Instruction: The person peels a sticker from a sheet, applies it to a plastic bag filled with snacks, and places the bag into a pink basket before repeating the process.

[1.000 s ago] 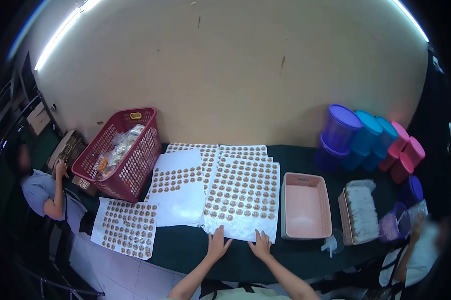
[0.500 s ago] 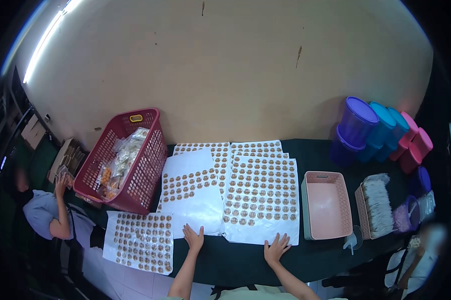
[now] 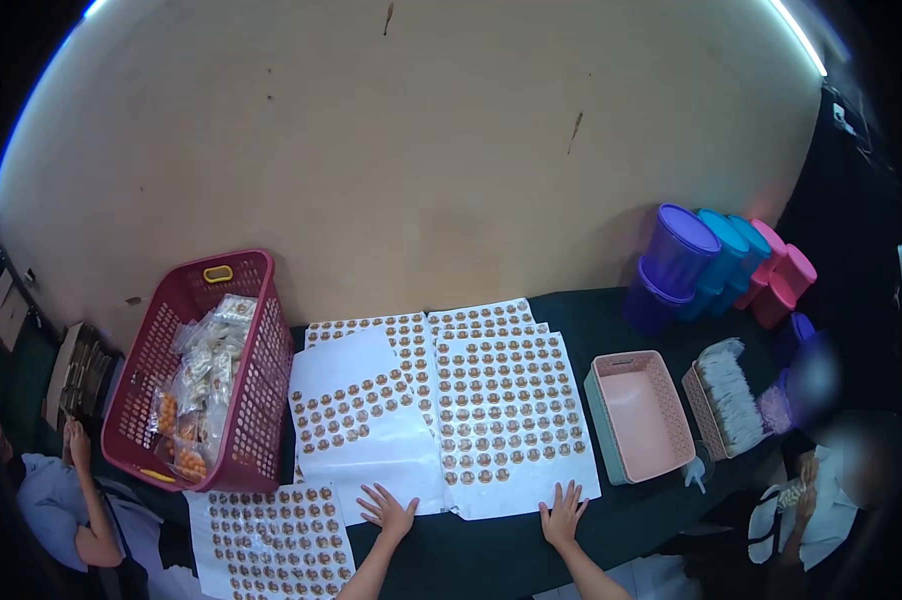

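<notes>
Both of my hands rest on the near edges of white sticker sheets laid on the dark table. Fingers spread, my left hand point(image 3: 389, 513) touches the lower edge of a partly bare sticker sheet point(image 3: 356, 460). My right hand point(image 3: 564, 517) lies flat, fingers apart, on the lower right corner of a fuller sticker sheet point(image 3: 511, 415) with rows of round brown stickers. Neither hand holds anything. More sheets show from beneath at the back. Another sticker sheet point(image 3: 276, 540) lies at the front left, by the red basket.
A red basket point(image 3: 271, 400) with bagged goods stands left. To the right are a pink bin point(image 3: 651, 410), a basket of white packets point(image 3: 733, 400), a clear scoop point(image 3: 699, 470) and purple, teal and pink lidded tubs point(image 3: 736, 260). People sit or stand at both sides.
The camera view has turned right and tilted up, so the table things appear further left and lower. My hands stay at the sheets' near edges; the left fingers look more spread.
</notes>
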Action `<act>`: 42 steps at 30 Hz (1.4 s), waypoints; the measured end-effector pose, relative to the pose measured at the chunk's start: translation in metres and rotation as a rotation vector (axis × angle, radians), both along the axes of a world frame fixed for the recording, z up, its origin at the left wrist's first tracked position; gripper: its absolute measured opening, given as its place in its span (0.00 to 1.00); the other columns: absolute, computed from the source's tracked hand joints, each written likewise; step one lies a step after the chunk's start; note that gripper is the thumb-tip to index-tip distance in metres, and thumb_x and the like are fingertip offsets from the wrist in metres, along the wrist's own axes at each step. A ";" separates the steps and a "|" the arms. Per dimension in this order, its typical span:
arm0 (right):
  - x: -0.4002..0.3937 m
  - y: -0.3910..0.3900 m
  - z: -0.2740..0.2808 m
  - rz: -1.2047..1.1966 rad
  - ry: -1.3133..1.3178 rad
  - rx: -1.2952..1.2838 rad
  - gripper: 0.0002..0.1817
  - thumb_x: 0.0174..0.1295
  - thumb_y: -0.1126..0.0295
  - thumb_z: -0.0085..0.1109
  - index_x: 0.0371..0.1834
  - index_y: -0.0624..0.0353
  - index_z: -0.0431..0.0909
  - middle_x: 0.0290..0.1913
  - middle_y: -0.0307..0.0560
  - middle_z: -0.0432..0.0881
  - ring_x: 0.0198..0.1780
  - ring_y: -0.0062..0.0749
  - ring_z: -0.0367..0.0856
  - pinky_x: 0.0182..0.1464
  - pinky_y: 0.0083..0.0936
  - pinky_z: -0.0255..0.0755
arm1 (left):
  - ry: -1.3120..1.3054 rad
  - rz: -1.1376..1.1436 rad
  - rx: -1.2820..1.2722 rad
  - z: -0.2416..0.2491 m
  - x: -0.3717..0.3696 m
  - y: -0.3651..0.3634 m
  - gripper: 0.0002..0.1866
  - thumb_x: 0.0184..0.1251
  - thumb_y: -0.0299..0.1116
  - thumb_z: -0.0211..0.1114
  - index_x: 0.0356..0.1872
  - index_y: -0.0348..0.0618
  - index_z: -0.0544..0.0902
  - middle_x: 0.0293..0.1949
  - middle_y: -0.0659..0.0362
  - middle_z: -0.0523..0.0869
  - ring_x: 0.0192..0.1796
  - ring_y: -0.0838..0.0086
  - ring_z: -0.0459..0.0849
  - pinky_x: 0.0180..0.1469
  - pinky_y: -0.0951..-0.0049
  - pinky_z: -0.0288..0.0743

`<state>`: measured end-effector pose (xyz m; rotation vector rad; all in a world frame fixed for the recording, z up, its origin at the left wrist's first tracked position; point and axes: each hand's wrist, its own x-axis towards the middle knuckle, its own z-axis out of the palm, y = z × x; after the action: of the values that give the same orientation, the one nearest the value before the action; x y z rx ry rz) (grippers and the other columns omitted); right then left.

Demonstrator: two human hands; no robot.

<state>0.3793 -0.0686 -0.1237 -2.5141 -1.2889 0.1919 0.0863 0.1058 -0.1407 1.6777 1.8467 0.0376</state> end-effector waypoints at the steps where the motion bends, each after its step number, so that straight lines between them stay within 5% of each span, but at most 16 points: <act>1: 0.000 0.000 0.001 0.004 0.006 -0.006 0.33 0.58 0.53 0.48 0.62 0.63 0.57 0.67 0.64 0.46 0.69 0.58 0.37 0.63 0.59 0.29 | -0.005 -0.017 -0.002 0.000 0.000 0.007 0.57 0.49 0.59 0.60 0.65 0.33 0.35 0.64 0.38 0.22 0.63 0.35 0.18 0.58 0.33 0.24; 18: 0.030 -0.005 0.012 0.037 0.096 0.039 0.32 0.52 0.50 0.56 0.57 0.56 0.64 0.64 0.57 0.53 0.67 0.51 0.45 0.62 0.59 0.38 | 0.114 -0.101 -0.066 0.000 -0.029 0.000 0.59 0.48 0.62 0.60 0.65 0.35 0.31 0.65 0.40 0.22 0.64 0.36 0.19 0.61 0.36 0.27; 25: 0.051 -0.016 0.033 0.089 0.296 0.164 0.26 0.51 0.53 0.58 0.49 0.57 0.71 0.53 0.52 0.69 0.57 0.45 0.64 0.56 0.40 0.56 | 0.071 -0.121 -0.035 0.007 -0.051 -0.012 0.58 0.43 0.61 0.64 0.67 0.41 0.38 0.67 0.43 0.28 0.67 0.43 0.25 0.61 0.35 0.33; 26: 0.049 -0.024 0.034 0.134 0.254 0.234 0.23 0.51 0.58 0.59 0.47 0.59 0.72 0.48 0.51 0.73 0.51 0.41 0.71 0.52 0.33 0.64 | 0.069 -0.138 -0.035 0.012 -0.045 -0.016 0.58 0.43 0.61 0.64 0.67 0.41 0.38 0.67 0.43 0.28 0.67 0.43 0.25 0.61 0.35 0.33; 30: 0.038 -0.060 0.044 0.062 0.814 0.293 0.17 0.51 0.65 0.62 0.42 0.63 0.75 0.33 0.47 0.80 0.32 0.28 0.78 0.37 0.24 0.73 | -0.045 -0.163 0.233 0.028 0.004 -0.049 0.48 0.45 0.53 0.65 0.64 0.41 0.52 0.68 0.45 0.38 0.69 0.46 0.33 0.60 0.35 0.32; 36: 0.062 -0.108 0.034 -0.064 0.886 0.182 0.17 0.53 0.65 0.61 0.43 0.63 0.75 0.33 0.45 0.81 0.32 0.22 0.78 0.36 0.20 0.73 | -0.193 -0.675 0.300 0.033 0.132 -0.124 0.35 0.58 0.48 0.56 0.62 0.39 0.58 0.67 0.43 0.46 0.68 0.47 0.41 0.61 0.38 0.34; 42: 0.102 -0.114 0.085 -0.052 0.921 0.282 0.17 0.54 0.66 0.60 0.45 0.62 0.74 0.36 0.45 0.80 0.32 0.22 0.77 0.36 0.20 0.73 | -0.110 -0.644 0.508 0.021 0.160 -0.150 0.28 0.54 0.40 0.53 0.58 0.43 0.66 0.65 0.49 0.56 0.69 0.56 0.48 0.64 0.44 0.36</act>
<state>0.4811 -0.1828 -0.0387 -1.8193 -0.7819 0.9440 0.2459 -0.0440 -0.1201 2.4956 1.1966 0.3428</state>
